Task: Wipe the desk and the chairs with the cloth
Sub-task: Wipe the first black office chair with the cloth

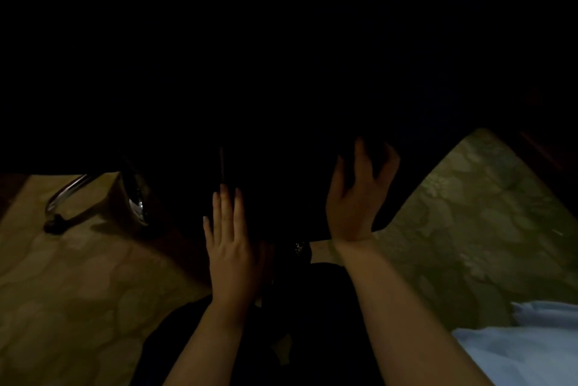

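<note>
Your left grip lies flat, fingers straight and close together, against the near edge of the dark chair in front of you. Your right grip rests farther up the seat with its fingers spread and bent. It is too dark to tell whether it holds the cloth. A chrome leg stands on the patterned carpet at the left. Pale blue fabric lies at the lower right.

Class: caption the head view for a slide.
Left hand flat, right hand spread on a dark chair; pale blue fabric at lower right.
</note>
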Demonstrator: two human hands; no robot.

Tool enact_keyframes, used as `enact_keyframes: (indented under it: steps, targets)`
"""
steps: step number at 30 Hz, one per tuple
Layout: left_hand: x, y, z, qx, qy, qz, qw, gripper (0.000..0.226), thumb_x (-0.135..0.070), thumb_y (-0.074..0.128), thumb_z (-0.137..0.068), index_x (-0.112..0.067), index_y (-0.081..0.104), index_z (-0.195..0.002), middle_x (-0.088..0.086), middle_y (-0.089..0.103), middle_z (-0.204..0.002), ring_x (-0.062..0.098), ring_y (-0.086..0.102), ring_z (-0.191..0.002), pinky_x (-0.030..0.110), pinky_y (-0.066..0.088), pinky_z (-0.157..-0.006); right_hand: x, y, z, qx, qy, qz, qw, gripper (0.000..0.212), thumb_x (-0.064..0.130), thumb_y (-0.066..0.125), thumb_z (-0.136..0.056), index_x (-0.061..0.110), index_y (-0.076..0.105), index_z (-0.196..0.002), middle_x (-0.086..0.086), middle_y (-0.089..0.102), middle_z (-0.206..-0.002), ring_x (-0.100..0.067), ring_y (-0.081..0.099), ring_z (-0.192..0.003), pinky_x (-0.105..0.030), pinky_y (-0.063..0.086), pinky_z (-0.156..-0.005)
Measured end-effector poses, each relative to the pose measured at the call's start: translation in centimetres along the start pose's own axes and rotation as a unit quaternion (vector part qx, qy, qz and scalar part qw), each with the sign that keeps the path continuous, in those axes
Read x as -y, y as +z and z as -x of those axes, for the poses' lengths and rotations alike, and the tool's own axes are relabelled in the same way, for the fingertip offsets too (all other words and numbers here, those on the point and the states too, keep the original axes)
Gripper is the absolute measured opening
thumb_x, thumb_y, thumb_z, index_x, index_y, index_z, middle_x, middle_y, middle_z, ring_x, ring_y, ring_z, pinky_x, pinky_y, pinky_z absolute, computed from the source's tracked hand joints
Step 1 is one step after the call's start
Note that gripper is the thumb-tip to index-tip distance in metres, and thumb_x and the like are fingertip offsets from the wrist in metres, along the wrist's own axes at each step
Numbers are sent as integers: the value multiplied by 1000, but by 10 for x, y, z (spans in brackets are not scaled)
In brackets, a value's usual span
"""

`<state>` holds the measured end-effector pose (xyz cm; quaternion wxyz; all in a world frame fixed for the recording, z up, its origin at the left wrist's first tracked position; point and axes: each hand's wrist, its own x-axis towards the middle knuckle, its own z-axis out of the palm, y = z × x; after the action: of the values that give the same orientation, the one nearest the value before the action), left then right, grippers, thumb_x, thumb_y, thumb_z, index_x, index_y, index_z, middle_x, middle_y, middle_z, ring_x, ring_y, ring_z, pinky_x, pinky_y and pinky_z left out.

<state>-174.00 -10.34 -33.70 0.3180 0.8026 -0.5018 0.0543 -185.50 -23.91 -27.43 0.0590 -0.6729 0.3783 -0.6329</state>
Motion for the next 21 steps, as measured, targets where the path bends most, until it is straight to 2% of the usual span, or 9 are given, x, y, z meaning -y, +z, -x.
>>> enact_keyframes:
  steps: [4,7,10,11,13,16,18,20,21]
  targets:
    - [8,-6,4,-20,-18,9,1000,75,-43,39,-93,-9,14,-155,6,-1,-163,25,0,-151,58,16,-118,-22,-23,0,34,54,20,998,29,15,56,-88,7,45,-114,-34,54,-112,-24,43,-105,2,22,-92]
    - [11,-9,2,-40,-49,18,998,75,-29,47,-92,-10,12,-155,4,-3,-164,23,-2,-151,57,16,-118,-50,-42,-9,-4,153,39,987,28,15,57,-87,0,51,-110,-30,55,-108,-21,45,-101,2,25,-88]
    - [3,-5,0,-33,-55,19,998,75,-30,48,-92,-11,12,-155,5,-2,-163,22,-2,-151,57,16,-118,-53,-45,-16,-32,223,45,973,25,1,59,-84,-11,53,-105,-31,54,-106,-19,44,-96,5,24,-82]
    - [-1,-2,0,-26,-44,19,999,74,-32,45,-93,-11,11,-155,5,-2,-164,22,-2,-151,57,15,-118,-45,-38,-12,-19,212,50,976,25,-2,61,-83,-12,53,-105,-32,53,-106,-19,43,-97,6,22,-85]
    - [-5,2,2,-11,-25,14,1000,74,-38,40,-93,-12,10,-156,6,-1,-164,23,-2,-151,58,15,-118,-20,-17,0,27,134,40,990,25,2,60,-84,-9,53,-106,-33,55,-106,-22,42,-102,2,22,-91]
    - [3,1,3,-6,-14,-6,1000,75,-44,37,-93,-11,11,-155,7,0,-164,24,-1,-151,58,14,-118,3,1,13,110,45,-18,993,24,15,51,-84,11,47,-107,-32,55,-108,-23,44,-103,-9,28,-81]
    - [11,-4,3,-17,-15,-11,1000,75,-44,38,-93,-10,13,-155,7,0,-163,24,-1,-151,57,13,-118,-5,-6,9,108,47,-25,993,27,14,51,-82,13,46,-108,-29,54,-111,-21,44,-103,-5,29,-81]
    - [14,-8,1,-35,-25,0,999,74,-40,41,-94,-9,13,-155,7,-1,-163,24,-1,-151,57,13,-118,-28,-21,1,62,88,12,994,31,12,52,-82,5,51,-112,-29,54,-113,-22,45,-106,0,28,-91]
    - [14,-10,0,-44,-31,8,999,73,-38,42,-94,-9,13,-155,8,-1,-163,24,-1,-151,57,13,-118,-42,-30,-5,35,131,34,990,33,13,51,-82,-2,53,-111,-29,55,-112,-25,47,-106,-5,31,-93]
